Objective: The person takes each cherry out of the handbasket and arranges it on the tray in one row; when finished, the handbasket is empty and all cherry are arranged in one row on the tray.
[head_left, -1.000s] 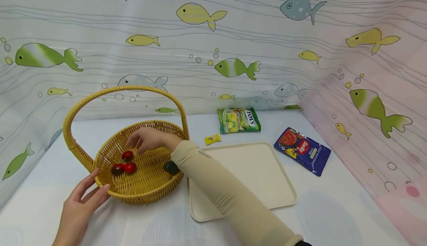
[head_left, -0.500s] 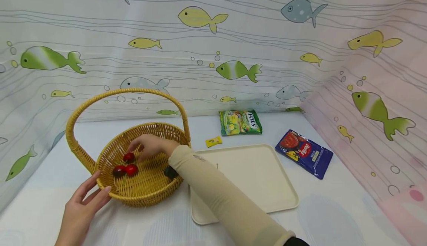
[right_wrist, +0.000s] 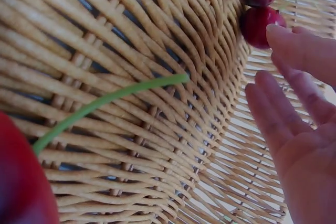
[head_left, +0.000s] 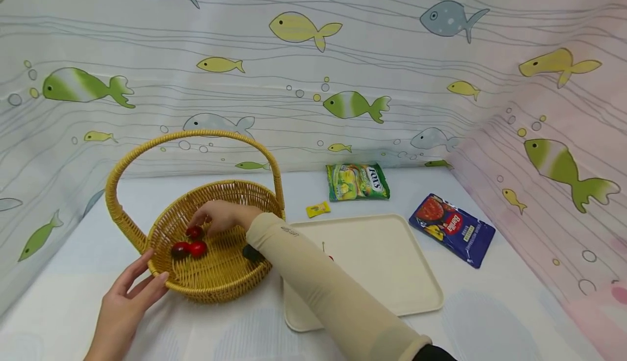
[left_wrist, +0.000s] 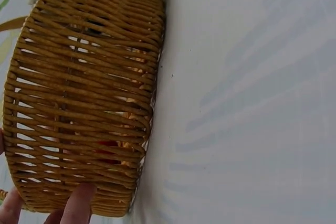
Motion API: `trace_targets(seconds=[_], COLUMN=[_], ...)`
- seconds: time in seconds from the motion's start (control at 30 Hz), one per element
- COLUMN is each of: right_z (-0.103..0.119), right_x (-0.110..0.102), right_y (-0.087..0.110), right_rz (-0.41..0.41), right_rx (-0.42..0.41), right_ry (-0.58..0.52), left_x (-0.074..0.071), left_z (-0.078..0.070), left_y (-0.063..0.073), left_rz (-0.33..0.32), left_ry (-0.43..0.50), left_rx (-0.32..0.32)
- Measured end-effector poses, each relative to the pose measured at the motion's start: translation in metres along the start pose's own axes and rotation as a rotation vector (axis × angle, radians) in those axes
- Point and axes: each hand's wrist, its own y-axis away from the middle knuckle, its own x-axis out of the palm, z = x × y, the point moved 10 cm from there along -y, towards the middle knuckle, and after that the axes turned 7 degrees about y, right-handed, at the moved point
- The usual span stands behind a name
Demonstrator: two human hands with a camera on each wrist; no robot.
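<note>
In the head view, my left hand [head_left: 123,306] holds the front left rim of a round wicker basket [head_left: 220,294]. The left wrist view shows fingers [left_wrist: 79,205] against its outer wall. My right hand [head_left: 217,216] reaches into the basket over a dark red cherry [head_left: 195,233]. Two more cherries [head_left: 189,250] lie just below that one. In the right wrist view, the thumb tip overlaps the edge of a cherry [right_wrist: 257,22], while the other fingers [right_wrist: 268,95] stay apart. A red cherry [right_wrist: 23,177] with a green stem fills the left edge there.
Right of the basket lies a cream tray [head_left: 382,263], with a cherry [head_left: 331,257] mostly hidden by the right sleeve [head_left: 313,279]. Behind are a yellow wrapped candy [head_left: 318,209] and a green Fox's bag [head_left: 357,182]. A blue Barilla pouch [head_left: 453,230] lies far right.
My right hand has sunk slightly toward the upper cherry. With the sleeve shifted left, the cherry on the tray comes into sight. My left hand stays at the rim; the head view has shifted a little.
</note>
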Motion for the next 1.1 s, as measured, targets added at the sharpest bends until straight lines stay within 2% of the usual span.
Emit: trace_targets(seconds=[0.13, 0.27, 0.43, 0.63, 0.9, 1.1], right_z=[0.001, 0.000, -0.001, 0.006, 0.006, 0.011], right_x=[0.002, 0.005, 0.004, 0.009, 0.009, -0.007], right_y=[0.000, 0.002, 0.003, 0.002, 0.002, 0.008], right_rz=[0.010, 0.045, 0.034, 0.078, 0.098, 0.045], right_rx=[-0.021, -0.020, -0.001, -0.048, -0.022, -0.044], right_ry=[0.015, -0.053, -0.108, -0.148, -0.070, -0.088], left_x=[0.001, 0.001, 0.001, 0.002, 0.001, 0.000], left_z=[-0.001, -0.001, -0.003, -0.003, -0.003, 0.000], left_y=[0.000, 0.001, 0.001, 0.000, -0.001, -0.002], left_rz=[0.002, 0.001, 0.006, 0.016, 0.016, 0.009], left_ry=[-0.006, -0.022, -0.012, -0.003, -0.005, -0.013], left_rx=[0.002, -0.006, 0.005, 0.029, 0.023, 0.009])
